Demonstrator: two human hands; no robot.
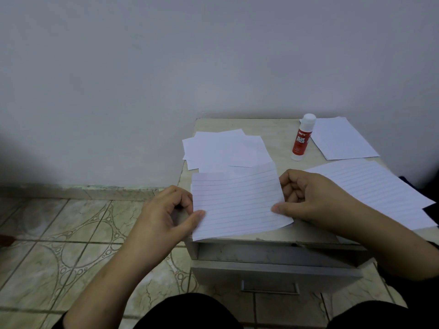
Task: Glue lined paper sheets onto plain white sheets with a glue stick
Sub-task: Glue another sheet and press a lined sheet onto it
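In the lower middle of the frame we see a small lined sheet [238,205] held up by both hands, over the front edge of a low cabinet [280,138]. The left hand [166,211] pinches the sheet's left edge between the thumb and the curled fingers. The right hand [306,198] grasps the right edge in the same way, with the thumb on top of the paper near its lower right corner. The sheet is a little bent, and its lower left corner hangs past the cabinet's front edge.

Just behind the held sheet, in the middle of the frame, some plain white sheets [225,148] lie on the cabinet top in a loose pile, overlapping each other. To the right of them a glue stick [303,138] with a red label and a white cap stands upright. Beside it, in the right part of the frame, lies another stack of white paper [342,141]. Lower on the right, a large lined sheet [380,191] lies flat, partly under the right forearm.

The cabinet's drawer [275,269] is pulled slightly open, and the floor [59,233] on the left has patterned tiles.
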